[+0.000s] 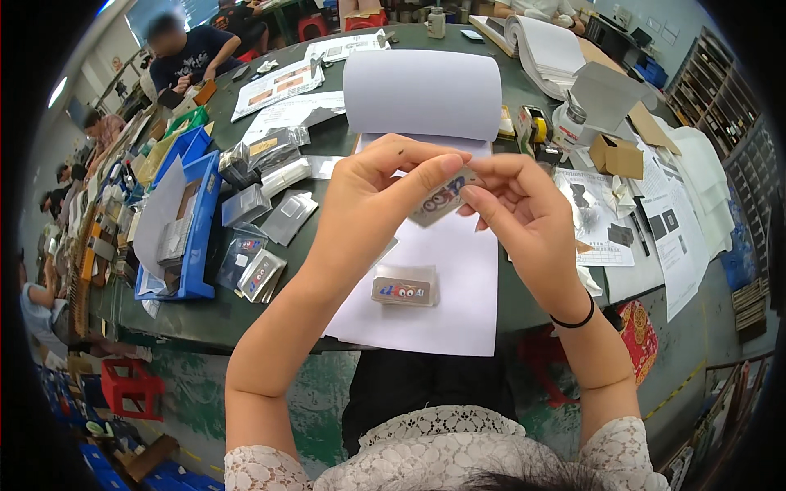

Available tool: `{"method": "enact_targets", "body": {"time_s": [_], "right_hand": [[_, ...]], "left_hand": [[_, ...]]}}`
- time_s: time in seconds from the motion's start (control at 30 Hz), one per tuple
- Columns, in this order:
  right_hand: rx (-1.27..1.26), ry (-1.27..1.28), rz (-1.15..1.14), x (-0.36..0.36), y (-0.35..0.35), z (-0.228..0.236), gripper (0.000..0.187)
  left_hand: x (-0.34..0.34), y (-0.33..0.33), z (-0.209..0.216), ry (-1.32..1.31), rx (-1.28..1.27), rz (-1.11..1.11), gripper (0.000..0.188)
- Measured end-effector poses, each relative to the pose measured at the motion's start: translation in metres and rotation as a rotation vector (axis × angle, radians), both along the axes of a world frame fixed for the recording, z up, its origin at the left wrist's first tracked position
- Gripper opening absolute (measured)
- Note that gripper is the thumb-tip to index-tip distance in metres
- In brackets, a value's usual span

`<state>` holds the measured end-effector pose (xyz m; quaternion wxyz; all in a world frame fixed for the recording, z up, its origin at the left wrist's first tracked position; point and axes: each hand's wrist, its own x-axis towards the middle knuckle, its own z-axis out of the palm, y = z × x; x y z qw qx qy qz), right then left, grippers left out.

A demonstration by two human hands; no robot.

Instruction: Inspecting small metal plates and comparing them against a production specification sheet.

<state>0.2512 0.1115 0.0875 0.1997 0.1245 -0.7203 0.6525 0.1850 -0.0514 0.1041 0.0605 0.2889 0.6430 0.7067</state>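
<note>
Up over the white paper pad (458,327), both my hands hold one small grey plate (435,206) with a colourful printed design. My left hand (381,184) is closed on its upper edge, thumb and fingers pinched together. On its right corner, my right hand (528,209) pinches with thumb and index finger; a dark band circles that wrist. The plate is tilted, and my fingers hide part of it. Below it on the pad lies a stack of similar plates (401,291), seemingly in clear plastic, printed side up.
Left of the pad lie bagged plates (262,274), clear plastic boxes (246,204) and a blue bin (196,274) with papers. To the right are a small cardboard box (616,155), a white bottle (570,123), a black pen (640,233) and printed sheets. A person (192,57) sits across the table.
</note>
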Motion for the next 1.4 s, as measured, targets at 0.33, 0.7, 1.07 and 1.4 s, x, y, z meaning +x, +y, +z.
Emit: {"method": "enact_targets", "body": {"time_s": [0.33,0.7,1.07,1.4], "right_hand": [[0.115,0.001,-0.147,0.003,-0.008,-0.022,0.025],[0.600,-0.201,-0.171,-0.007,0.029,-0.080,0.021],[0.699,-0.087,-0.364,-0.007,0.040,-0.137,0.014],[0.791,-0.089,-0.454,-0.002,0.017,-0.129,0.015]], "left_hand": [[-0.001,-0.028,-0.034,0.152,-0.109,0.042,0.016],[0.017,-0.231,-0.035,0.235,-0.278,0.966,0.017],[0.028,-0.520,-0.112,-0.045,-0.164,1.644,0.017],[-0.058,-0.561,-0.112,-0.071,-0.357,1.684,0.018]]}}
